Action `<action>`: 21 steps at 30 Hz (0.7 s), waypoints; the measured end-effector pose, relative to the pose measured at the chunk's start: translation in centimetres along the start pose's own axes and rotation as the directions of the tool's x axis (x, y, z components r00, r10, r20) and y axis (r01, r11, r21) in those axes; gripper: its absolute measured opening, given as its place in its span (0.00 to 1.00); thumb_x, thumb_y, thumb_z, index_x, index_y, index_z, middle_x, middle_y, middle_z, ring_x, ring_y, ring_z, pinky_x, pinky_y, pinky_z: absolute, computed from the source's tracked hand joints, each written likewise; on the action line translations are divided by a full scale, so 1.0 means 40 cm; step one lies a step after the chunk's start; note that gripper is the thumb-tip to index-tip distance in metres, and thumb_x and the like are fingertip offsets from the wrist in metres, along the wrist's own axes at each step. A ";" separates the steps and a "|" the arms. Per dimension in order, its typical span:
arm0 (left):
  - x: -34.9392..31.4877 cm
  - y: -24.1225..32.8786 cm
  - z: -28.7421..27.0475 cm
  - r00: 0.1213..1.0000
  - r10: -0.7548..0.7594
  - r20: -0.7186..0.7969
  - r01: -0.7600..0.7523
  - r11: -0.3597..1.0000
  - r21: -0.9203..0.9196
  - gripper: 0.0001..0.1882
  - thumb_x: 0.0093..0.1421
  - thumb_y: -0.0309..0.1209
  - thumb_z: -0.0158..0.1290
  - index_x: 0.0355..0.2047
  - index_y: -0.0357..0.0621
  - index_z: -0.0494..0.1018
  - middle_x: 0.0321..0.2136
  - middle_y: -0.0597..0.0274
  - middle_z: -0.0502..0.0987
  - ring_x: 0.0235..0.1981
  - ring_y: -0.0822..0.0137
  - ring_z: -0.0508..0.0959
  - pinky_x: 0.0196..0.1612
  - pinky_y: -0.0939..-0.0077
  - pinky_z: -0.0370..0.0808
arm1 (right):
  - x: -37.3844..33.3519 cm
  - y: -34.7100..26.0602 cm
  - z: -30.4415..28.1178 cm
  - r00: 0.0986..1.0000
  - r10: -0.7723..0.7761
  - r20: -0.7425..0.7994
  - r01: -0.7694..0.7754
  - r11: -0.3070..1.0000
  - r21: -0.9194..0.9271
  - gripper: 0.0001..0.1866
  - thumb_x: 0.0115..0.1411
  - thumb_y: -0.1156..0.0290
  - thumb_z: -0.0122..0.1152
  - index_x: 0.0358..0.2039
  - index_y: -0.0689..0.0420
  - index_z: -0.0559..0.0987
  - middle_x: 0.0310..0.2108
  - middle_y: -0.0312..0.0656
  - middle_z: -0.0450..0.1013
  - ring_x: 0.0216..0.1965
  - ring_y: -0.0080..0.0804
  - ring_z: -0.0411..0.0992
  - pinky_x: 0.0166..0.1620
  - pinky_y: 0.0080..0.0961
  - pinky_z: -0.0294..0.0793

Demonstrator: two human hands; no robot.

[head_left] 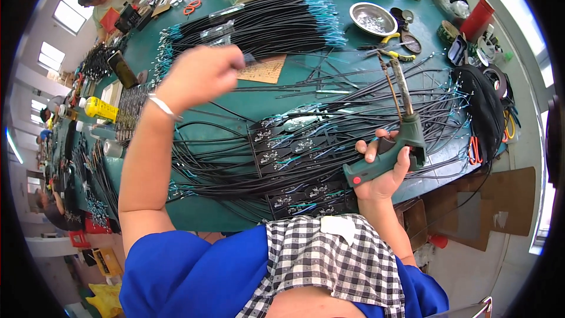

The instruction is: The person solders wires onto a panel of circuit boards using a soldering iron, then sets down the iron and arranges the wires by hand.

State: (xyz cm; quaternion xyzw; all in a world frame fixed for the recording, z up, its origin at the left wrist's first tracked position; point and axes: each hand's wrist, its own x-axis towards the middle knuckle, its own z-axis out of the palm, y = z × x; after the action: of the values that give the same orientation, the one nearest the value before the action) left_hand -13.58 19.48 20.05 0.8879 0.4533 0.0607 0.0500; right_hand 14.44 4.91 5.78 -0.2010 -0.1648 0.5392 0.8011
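Note:
My right hand [384, 186] grips a green pistol-shaped soldering gun [413, 133] with a red button; its metal tip points to the far side. My left hand [203, 75] is raised over the table, blurred by motion, with its fingers curled in. A faint streak runs off its fingertips, too smeared to name. Below both hands, black flat holders [297, 147] carry several black cables [218, 185] with teal ends, set in rows. Behind my left hand lies a large bundle of black cables [253, 23], partly bound with clear tape.
Pliers [400, 56] and a steel bowl [374, 19] of small bits sit at the far right. A brown cardboard piece [265, 69] lies mid-table. Nearby are a black bag [479, 100], orange-handled scissors [474, 150] and a yellow bottle [100, 109]. Another person [115, 0] works at the far left.

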 end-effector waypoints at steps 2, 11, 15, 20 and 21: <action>-0.025 0.045 -0.114 0.990 -0.131 0.048 0.133 0.990 -0.046 0.09 0.52 0.30 0.52 0.33 0.43 0.74 0.21 0.55 0.75 0.25 0.58 0.77 0.29 0.68 0.73 | -0.010 -0.006 0.011 0.999 -0.038 -0.002 0.037 0.999 -0.037 0.18 0.63 0.53 0.49 0.44 0.52 0.68 0.40 0.43 0.71 0.22 0.23 0.65 0.38 0.33 0.65; -0.212 0.218 0.148 0.889 0.325 0.323 -0.126 0.851 -0.510 0.10 0.57 0.35 0.54 0.38 0.46 0.72 0.28 0.57 0.75 0.32 0.55 0.77 0.34 0.64 0.73 | -0.096 0.005 0.062 0.989 -0.142 -0.034 0.135 0.979 -0.154 0.19 0.62 0.51 0.47 0.46 0.49 0.67 0.56 0.42 0.63 0.55 0.42 0.66 0.44 0.38 0.67; -0.295 0.238 0.175 0.891 0.386 0.241 -0.206 0.814 -0.542 0.11 0.56 0.35 0.54 0.39 0.47 0.71 0.32 0.57 0.76 0.34 0.53 0.76 0.36 0.61 0.73 | -0.140 0.008 0.055 0.994 -0.111 0.022 0.113 0.988 -0.107 0.20 0.61 0.50 0.47 0.47 0.49 0.68 0.56 0.40 0.63 0.54 0.39 0.66 0.46 0.38 0.67; -0.324 0.205 0.187 0.949 0.306 -0.075 -0.304 0.824 -0.478 0.11 0.55 0.32 0.55 0.38 0.45 0.73 0.33 0.59 0.76 0.33 0.55 0.77 0.34 0.67 0.74 | -0.164 0.044 0.040 0.991 -0.135 -0.027 0.127 0.972 -0.198 0.21 0.60 0.50 0.49 0.47 0.49 0.67 0.55 0.41 0.63 0.50 0.38 0.66 0.48 0.43 0.66; -0.326 0.204 0.189 0.958 0.280 -0.066 -0.278 0.846 -0.455 0.10 0.55 0.31 0.55 0.38 0.45 0.73 0.32 0.60 0.76 0.33 0.55 0.77 0.34 0.67 0.74 | -0.161 0.054 0.030 0.991 -0.137 -0.013 0.132 0.972 -0.196 0.21 0.60 0.50 0.49 0.47 0.49 0.67 0.54 0.41 0.63 0.51 0.38 0.66 0.48 0.44 0.66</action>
State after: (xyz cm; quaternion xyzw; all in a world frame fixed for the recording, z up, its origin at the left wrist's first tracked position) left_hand -13.51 3.87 12.93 0.9071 0.2922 0.1714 0.2497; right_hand 9.79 -0.19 5.43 -0.2738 -0.2191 0.4624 0.8143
